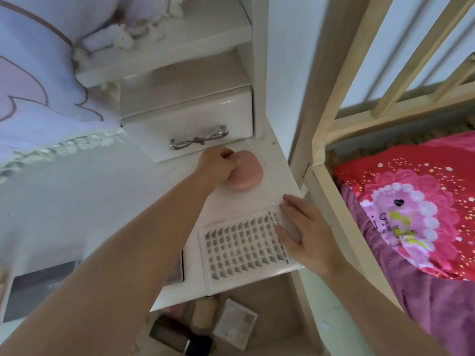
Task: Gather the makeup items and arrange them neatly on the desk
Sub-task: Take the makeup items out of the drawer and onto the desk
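Note:
A pink heart-shaped compact (248, 176) lies on the white desk (159, 191) in front of the small drawer. My left hand (217, 164) grips its left edge with curled fingers. A clear flat case of false lash clusters (244, 249) lies at the desk's front right corner. My right hand (305, 231) rests on the case's right side with straight fingers. Below the desk edge, on the floor, lie a pale square palette (235, 326), a beige foundation bottle (203, 313) and a dark compact (171, 334).
A white drawer unit with a silver bow handle (199, 140) stands behind the compact. A lilac cushion (38, 80) fills the left. A wooden bed frame (318, 155) with red and pink bedding (401, 209) stands right beside the desk. A grey flat thing (43, 286) lies at the front left.

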A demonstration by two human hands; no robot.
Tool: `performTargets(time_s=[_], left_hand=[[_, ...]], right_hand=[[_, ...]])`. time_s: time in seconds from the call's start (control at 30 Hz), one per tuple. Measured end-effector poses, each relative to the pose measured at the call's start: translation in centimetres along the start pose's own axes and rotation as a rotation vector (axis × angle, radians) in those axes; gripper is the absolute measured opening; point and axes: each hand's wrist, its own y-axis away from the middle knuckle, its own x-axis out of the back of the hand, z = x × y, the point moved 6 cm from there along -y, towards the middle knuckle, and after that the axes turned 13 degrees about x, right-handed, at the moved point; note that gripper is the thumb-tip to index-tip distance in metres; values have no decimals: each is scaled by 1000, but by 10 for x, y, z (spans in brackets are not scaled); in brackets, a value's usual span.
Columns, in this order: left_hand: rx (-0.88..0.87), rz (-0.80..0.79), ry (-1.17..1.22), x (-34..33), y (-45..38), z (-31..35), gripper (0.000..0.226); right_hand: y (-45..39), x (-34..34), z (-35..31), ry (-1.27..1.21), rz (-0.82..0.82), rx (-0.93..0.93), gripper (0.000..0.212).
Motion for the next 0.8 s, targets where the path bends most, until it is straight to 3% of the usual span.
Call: performTargets(time_s=[0.13,0.23,0.33,0.47,0.67,0.8], left_hand=[[-92,173,-122,-8,-1,9,31],[-157,253,-170,-13,3,13,32],[-205,298,-195,-15,9,16,33],[-322,320,-242,-10,33,5,30],[-662,398,-326,14,125,-58,32],[-854,340,-403,17,190,-141,25]], right_hand=[[-2,-1,1,-6,-27,27,32],[-3,0,1,-4,-14,50,42],[-4,0,1,8,6,59,44],[-4,-2,4,13,15,57,32],[-3,10,-4,25,-95,86,44],[28,30,-53,88,38,301,42]])
